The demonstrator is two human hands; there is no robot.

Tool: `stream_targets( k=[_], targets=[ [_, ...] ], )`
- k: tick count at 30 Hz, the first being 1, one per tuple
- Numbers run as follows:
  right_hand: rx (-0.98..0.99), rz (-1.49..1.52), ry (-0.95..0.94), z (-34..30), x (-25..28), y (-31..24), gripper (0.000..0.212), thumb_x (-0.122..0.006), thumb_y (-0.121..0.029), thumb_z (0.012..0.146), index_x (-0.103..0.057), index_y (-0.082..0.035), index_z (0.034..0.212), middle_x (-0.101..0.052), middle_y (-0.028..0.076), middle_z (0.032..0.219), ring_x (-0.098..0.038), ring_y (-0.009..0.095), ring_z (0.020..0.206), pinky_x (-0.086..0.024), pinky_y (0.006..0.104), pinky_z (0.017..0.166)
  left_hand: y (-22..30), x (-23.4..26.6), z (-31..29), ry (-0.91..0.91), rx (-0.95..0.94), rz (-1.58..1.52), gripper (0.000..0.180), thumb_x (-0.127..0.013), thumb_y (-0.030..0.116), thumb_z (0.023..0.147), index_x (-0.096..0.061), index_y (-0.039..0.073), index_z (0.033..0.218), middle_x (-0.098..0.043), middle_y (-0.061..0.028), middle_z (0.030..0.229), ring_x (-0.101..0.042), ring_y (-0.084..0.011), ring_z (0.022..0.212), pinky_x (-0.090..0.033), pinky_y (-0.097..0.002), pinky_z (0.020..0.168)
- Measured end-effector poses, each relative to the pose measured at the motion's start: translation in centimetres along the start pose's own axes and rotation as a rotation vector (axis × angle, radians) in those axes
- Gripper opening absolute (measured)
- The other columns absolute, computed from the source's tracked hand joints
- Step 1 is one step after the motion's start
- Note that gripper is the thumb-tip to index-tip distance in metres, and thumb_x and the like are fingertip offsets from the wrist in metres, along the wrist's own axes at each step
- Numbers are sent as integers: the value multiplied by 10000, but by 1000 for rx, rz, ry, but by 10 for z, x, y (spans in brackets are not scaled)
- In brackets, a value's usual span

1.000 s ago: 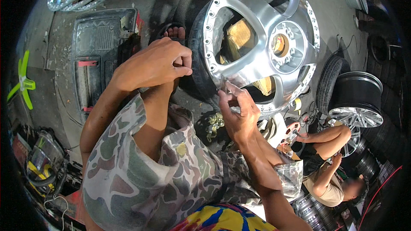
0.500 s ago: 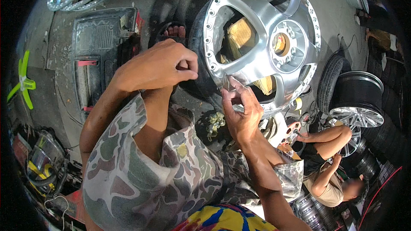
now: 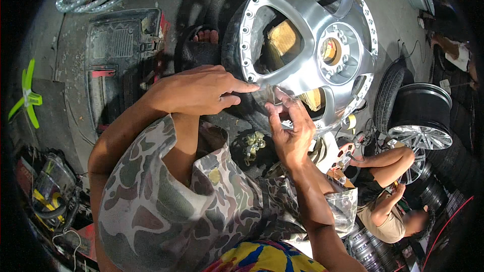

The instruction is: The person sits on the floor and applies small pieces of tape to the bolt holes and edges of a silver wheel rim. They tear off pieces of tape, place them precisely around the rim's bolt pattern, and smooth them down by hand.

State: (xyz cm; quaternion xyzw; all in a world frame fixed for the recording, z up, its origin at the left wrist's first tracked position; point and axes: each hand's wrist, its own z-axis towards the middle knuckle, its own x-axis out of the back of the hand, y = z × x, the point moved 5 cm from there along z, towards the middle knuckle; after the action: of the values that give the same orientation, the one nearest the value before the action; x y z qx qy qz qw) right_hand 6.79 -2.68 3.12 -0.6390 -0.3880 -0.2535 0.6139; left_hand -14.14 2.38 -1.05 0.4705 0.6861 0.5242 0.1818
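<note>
A large silver wheel face (image 3: 287, 78) with wide spokes and small bolt holes round its rim lies in front of me, on top of a dark tyre. My left hand (image 3: 201, 90) is at its near left edge, index finger stretched out to the metal and thumb apart, holding nothing. On the right, my right hand (image 3: 292, 128) pinches a small thin grey piece (image 3: 275, 96) against a spoke's outer end; its kind is not clear. Through the wheel's openings shows yellow-brown wrapped material (image 3: 283, 38).
A dark tool case (image 3: 113, 50) lies to the left, near a lime-green three-armed piece (image 3: 30, 98). A crumpled yellowish wrapper (image 3: 254, 143) is by my knee. Another person (image 3: 385, 211) sits at the right, near a tyre (image 3: 390, 88) and a black-barrelled wheel (image 3: 421, 113).
My left hand has moved down and right to the wheel's edge, its curled index finger now straightened. My right hand has shifted slightly right with the grey piece.
</note>
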Motion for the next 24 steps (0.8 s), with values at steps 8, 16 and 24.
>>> stream_targets(
  k=[8,16,24],
  targets=[
    [72,34,-33,5,-8,-6,361,-805,-14,927,-759,-15,1284,-762,163,1035,-719,250,815,-598,347,799,-2,-8,-4,-153,-65,-13,413,-676,177,1031,-690,77,1432,-735,-250,1277,-751,-353,1125,-560,-439,1012],
    [84,58,-119,0,-9,-5,374,-753,-14,950,-731,-50,1321,-733,189,1140,-756,385,976,-615,429,818,3,-7,-6,-187,2,-64,448,-694,208,1029,-672,76,1457,-771,-239,1175,-764,-350,1033,-583,-442,946],
    [45,32,-55,-2,-19,-1,397,-767,3,938,-729,-58,1329,-754,203,1108,-773,388,953,-625,434,802,3,-6,-6,-181,1,-29,537,-720,217,1010,-617,67,1515,-739,-227,876,-747,-349,832,-567,-446,810]
  ],
)
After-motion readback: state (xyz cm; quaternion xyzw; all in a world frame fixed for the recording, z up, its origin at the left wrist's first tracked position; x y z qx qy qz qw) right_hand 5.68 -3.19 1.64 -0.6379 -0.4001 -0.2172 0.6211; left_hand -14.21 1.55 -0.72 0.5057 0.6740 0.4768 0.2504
